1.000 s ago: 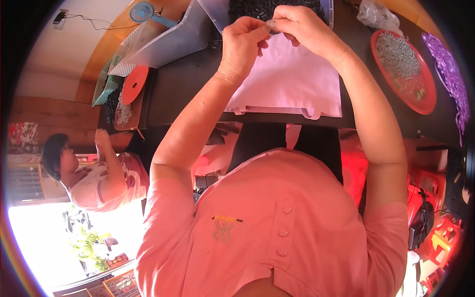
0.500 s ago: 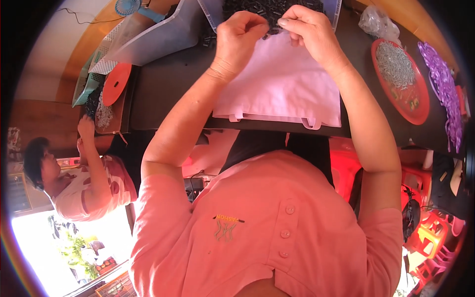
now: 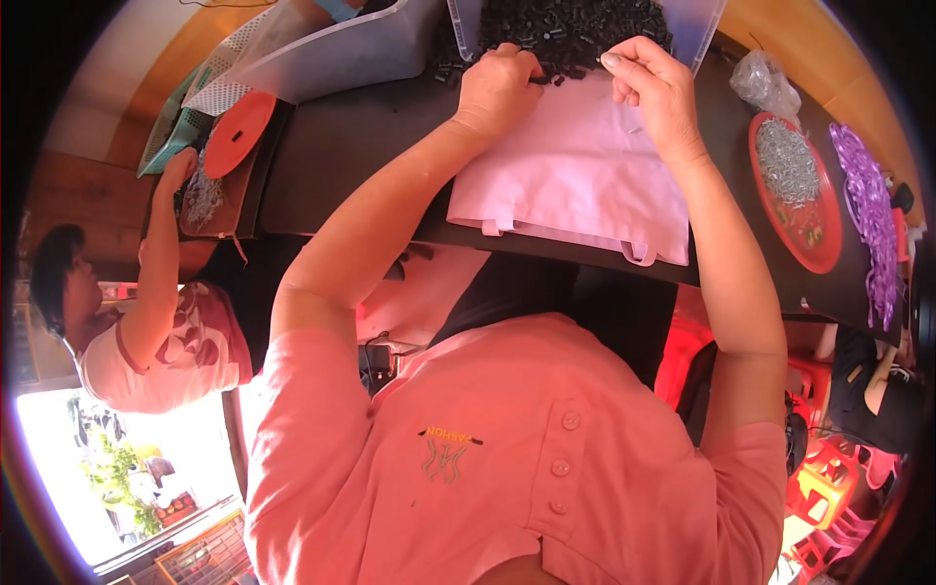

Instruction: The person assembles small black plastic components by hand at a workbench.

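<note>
My left hand rests at the near edge of a heap of small black cylindrical parts, its fingers curled down. What its fingertips hold, if anything, is hidden. To the right, my right hand is raised over a pink cloth bag, with thumb and forefinger pinched together. Something tiny may be between these fingertips, too small to name. The pink bag lies flat on the dark table, its handle loops hanging at the near edge.
A clear plastic bin holds the black parts; another bin stands left. At right are a red tray of small metal pieces, a clear plastic bag and purple strips. A co-worker sits at left beside a red plate.
My hands were close together over the bag's far edge; now they are apart, the left lowered to the black parts. The view has shifted slightly. The co-worker's arm has stretched farther forward.
</note>
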Available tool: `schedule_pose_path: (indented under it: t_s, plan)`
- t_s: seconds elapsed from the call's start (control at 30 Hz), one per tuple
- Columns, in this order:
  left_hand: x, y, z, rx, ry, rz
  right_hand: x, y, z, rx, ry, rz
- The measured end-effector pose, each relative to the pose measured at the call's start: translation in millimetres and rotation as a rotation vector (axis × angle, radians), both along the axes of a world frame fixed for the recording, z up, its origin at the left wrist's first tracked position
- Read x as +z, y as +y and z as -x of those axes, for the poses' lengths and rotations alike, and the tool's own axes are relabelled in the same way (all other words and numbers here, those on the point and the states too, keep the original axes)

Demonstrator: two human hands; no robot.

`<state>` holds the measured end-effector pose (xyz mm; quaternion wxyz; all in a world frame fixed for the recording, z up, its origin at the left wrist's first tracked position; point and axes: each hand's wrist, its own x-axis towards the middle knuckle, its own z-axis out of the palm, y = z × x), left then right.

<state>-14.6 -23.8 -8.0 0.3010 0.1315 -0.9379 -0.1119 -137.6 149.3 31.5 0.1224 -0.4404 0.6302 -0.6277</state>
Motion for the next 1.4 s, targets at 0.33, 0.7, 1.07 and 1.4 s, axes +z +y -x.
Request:
schedule_pose_path:
  t_s: [0.33, 0.7, 1.07, 1.4]
  plan:
    - [1, -2, 1, -0.064, 0.023, 0.046, -2, -3, 1, -0.042, -0.016, -0.011]
    - [-1, -26, -18, -0.341, 0.026, -0.228, -15, -4, 5, -0.048, -0.039, -0.015]
    - [1, -24, -12, -0.28, 0.075, -0.34, -18, -1, -1, -0.107, 0.165, -0.034]
    - [0, -8, 20, -0.08, 0.083, 0.076, -9, -3, -8, -0.046, 0.169, 0.032]
